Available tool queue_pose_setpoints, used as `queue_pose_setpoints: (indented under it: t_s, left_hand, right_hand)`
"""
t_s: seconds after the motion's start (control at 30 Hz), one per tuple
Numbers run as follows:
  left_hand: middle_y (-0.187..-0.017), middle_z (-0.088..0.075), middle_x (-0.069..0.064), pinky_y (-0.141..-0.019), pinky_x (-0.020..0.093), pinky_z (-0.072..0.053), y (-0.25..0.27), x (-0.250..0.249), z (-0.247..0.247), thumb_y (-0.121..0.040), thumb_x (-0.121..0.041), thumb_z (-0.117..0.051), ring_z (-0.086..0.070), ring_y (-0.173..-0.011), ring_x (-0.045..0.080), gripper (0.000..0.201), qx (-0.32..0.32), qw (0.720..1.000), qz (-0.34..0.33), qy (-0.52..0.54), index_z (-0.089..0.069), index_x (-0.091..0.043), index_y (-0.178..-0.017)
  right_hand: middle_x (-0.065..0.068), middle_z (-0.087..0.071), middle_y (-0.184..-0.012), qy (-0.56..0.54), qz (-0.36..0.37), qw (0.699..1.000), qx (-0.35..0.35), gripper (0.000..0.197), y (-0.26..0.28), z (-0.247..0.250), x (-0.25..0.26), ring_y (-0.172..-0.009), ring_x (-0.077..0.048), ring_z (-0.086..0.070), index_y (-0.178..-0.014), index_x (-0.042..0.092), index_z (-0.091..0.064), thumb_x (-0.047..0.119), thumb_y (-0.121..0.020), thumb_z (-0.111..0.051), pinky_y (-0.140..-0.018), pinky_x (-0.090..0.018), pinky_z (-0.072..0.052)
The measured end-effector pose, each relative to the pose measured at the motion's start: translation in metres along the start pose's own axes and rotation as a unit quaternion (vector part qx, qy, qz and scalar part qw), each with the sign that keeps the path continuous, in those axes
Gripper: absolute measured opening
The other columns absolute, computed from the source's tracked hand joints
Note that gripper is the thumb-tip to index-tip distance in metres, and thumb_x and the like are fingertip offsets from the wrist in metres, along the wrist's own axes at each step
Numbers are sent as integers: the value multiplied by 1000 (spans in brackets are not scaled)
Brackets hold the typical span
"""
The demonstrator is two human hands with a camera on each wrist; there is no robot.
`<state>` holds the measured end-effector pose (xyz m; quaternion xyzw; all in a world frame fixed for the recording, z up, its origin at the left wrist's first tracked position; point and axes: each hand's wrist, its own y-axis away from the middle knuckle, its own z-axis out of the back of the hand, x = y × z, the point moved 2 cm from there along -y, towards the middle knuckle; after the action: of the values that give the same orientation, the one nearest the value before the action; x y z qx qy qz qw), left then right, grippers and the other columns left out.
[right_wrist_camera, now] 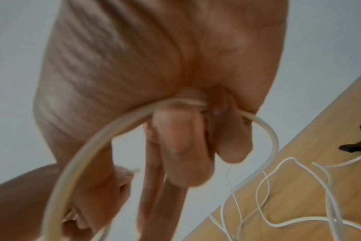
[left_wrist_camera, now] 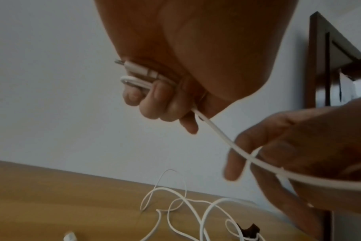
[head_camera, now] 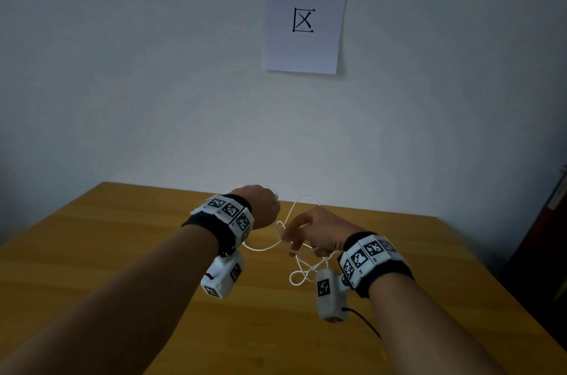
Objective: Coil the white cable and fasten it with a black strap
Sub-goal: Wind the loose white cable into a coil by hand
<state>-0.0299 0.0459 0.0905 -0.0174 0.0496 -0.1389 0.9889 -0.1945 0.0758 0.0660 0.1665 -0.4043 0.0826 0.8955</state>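
left hand (left_wrist_camera: 167, 91) grips thin white cable (left_wrist_camera: 223, 138) | right hand (head_camera: 319, 230) pinches it | wooden table (head_camera: 122, 252)

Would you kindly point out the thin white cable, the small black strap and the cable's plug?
thin white cable (left_wrist_camera: 220, 136): left wrist view, taut stretch between the hands.
small black strap (left_wrist_camera: 250, 230): left wrist view, its middle.
cable's plug (left_wrist_camera: 134, 67): left wrist view, white body.

Dim, flat, diffuse lighting with soft shadows and no glare; the source is not discernible. Head view darkens toward its corners. Wrist views are soft and grainy, with blurred near skin and stretched edges.
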Motion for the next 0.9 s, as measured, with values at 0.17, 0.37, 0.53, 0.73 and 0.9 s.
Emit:
queue_pose_setpoints:
  t_s: [0.17, 0.37, 0.53, 0.73, 0.9]
  left_hand:
    - [-100, -65, 11, -86, 37, -50, -4, 21, -3, -96, -57, -25, -60, -88, 27, 62, 39, 996, 72, 42, -60, -6, -91]
    - [-56, -43, 2, -60, 29, -39, -7, 27, -5, -91, -65, -34, -41, -49, 19, 62, 44, 959, 121, 252, -40, -13, -57]
    - [-47, -20, -5, -49, 23, -13, 0, 20, -1, -90, -60, -43, -16, -41, 13, 58, 149, 823, 100, 540, -24, -24, -49]
    - [-47, -19, -7, -45, 24, -12, 2, -2, 17, -93, -44, -43, -16, -39, 11, 47, 192, 642, 12, 742, -23, -24, -55]
    - [-56, -45, 1, -49, 26, -31, 2, -21, 27, -94, -35, -45, -38, -40, 17, 33, 145, 580, -10, 801, -34, -19, -67]
  right_hand:
    - [1, -44, -44, -98, 47, 991, -74, 55, 3, 9, -11, -36, -12, -30, -62, 10, -73, 53, -94, -60, -42, -21, -28]
    - [5, -27, -52, -238, 72, 957, -151, 46, -4, 18, -17, -45, -13, -18, -53, 25, -35, 28, -95, -52, -47, -21, -15]
    - [4, -37, -60, -238, 50, 945, -220, 38, -5, 22, -18, -47, -12, -29, -70, 19, -47, 36, -103, -51, -46, -24, -22]
    - [-1, -50, -70, -141, 35, 965, -220, 48, -11, 13, -21, -49, -12, -38, -92, 10, -67, 50, -104, -45, -45, -23, -31]
    - [-6, -54, -69, -130, 60, 981, -134, 38, -13, -3, -10, -42, -12, -38, -89, 14, -72, 40, -105, -48, -40, -20, -31]
